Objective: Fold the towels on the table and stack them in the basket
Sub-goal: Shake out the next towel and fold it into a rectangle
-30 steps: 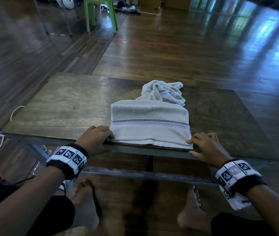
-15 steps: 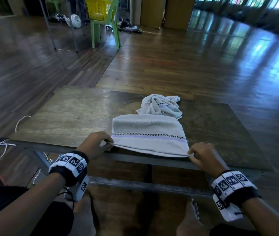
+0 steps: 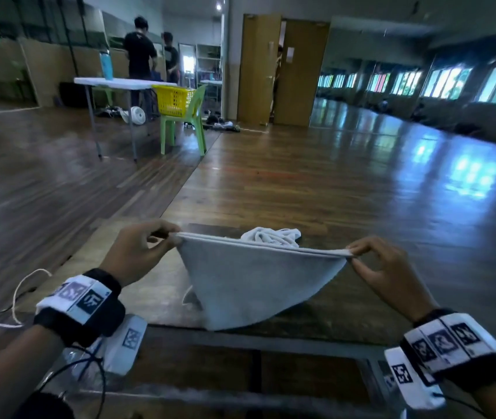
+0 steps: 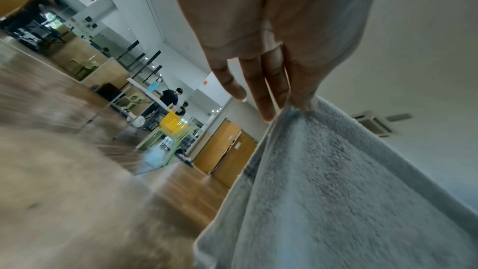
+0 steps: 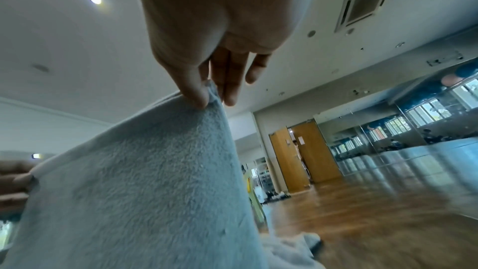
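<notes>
We saw a worn wooden table (image 3: 156,294) standing on a glossy plank floor (image 3: 316,182). 1 crumpled white towel (image 3: 270,237) lay on its far part, and the lifted grey towel (image 3: 249,282) hung with its lower edge near the tabletop.

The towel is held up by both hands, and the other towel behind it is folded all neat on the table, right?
Not quite. Both hands, left hand and right hand, do hold the towel up, but the head view shows the other towel lies crumpled on the table, not folded.
</notes>
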### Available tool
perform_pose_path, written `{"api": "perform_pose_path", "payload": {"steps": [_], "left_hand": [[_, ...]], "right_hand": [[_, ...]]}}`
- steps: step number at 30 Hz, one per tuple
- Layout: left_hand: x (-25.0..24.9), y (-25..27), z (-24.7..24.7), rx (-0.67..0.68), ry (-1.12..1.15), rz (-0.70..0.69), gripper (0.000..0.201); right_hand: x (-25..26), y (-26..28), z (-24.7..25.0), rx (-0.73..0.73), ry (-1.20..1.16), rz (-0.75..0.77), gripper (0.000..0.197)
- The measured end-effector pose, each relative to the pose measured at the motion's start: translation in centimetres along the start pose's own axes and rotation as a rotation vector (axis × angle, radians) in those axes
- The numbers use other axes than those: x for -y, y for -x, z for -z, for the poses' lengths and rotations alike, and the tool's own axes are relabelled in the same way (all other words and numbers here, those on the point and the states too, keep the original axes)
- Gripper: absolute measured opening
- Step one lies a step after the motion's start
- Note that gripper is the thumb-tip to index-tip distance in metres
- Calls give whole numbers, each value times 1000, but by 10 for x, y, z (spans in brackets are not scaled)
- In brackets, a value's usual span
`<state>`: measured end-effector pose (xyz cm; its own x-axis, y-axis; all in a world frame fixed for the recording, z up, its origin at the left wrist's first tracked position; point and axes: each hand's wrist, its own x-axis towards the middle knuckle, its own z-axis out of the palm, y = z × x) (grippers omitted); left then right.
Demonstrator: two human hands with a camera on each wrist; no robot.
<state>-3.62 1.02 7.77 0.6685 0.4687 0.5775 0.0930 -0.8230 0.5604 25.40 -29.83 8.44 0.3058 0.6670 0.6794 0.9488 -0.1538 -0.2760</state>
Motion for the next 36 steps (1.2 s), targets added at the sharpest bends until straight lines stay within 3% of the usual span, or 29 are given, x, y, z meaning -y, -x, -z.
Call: {"api": "perform_pose_path", "payload": {"steps": [5,8,15,19,22,25,32,36], "left_hand": [[-29,-32,34,-54,106,-59,19],[-28,-45,38,-32,50,-76,18],[5,-48,10,12,-144,-28,34],[18,-49,-16,-15,-199,22,11],[39,-38,-38,-13,-273,46,10],[64,-8,-61,115,-376,68,9],[100,71,-98,554,-532,31,9],[105,91,-108,511,-519,-44,13]], "right_hand": [[18,-33,38,-103,-105,-35,15],[17,-43,38,-85,-102,-42,21],[-16,-52,-7,-23,-54,-55,17],[-40,-59,-41,-6,-25,-102,16],[-52,-49,-68,37,16,-127,18],[-57,-18,-95,119,134,-83,21],[-77,76,-133,499,245,74,33],[-82,93,-141,526,209,47,36]]}}
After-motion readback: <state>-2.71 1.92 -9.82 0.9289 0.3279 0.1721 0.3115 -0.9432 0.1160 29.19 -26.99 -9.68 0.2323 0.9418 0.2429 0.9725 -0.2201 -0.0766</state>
